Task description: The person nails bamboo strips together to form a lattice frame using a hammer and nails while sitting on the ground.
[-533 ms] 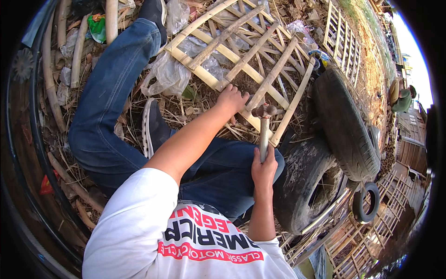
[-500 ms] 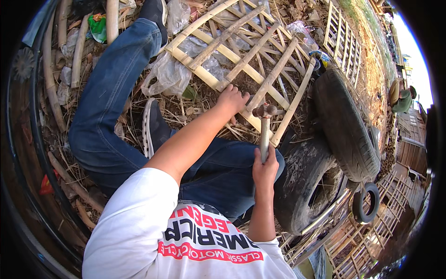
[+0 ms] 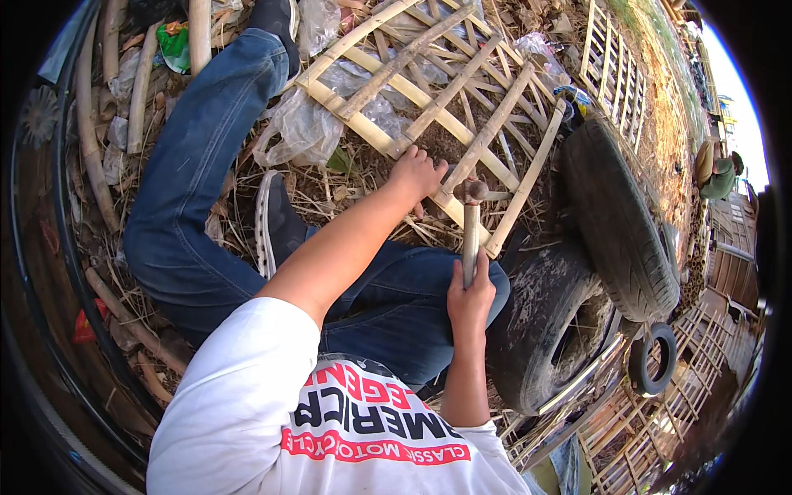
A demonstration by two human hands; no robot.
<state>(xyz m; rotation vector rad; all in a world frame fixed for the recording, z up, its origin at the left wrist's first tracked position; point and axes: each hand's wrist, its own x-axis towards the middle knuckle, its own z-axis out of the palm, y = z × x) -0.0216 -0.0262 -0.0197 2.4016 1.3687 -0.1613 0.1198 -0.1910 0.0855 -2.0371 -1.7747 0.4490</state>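
Note:
A lattice panel of split bamboo strips (image 3: 363,124) lies at a slant over the ground in front of me. My left hand (image 3: 417,176) is closed around its near rail, beside the foot of a cross strip; some of its fingertips are hidden under the rail. My right hand (image 3: 471,289) grips a hammer (image 3: 471,235) by its pale handle. The hammer's rusty, rounded head is at the lattice's near rail, just right of my left hand; whether it touches the bamboo I cannot tell.
Two large worn tyres (image 3: 619,223) stand and lean right of my knee, with a smaller tyre (image 3: 652,360) beyond. Another lattice panel (image 3: 612,74) lies at the far right. Clear plastic bags (image 3: 299,128), straw and wooden poles (image 3: 200,37) litter the ground. A person (image 3: 721,175) is far right.
The hammer's head has shifted slightly and turned a little. My left hand keeps its place on the rail, and the whole view has moved a touch.

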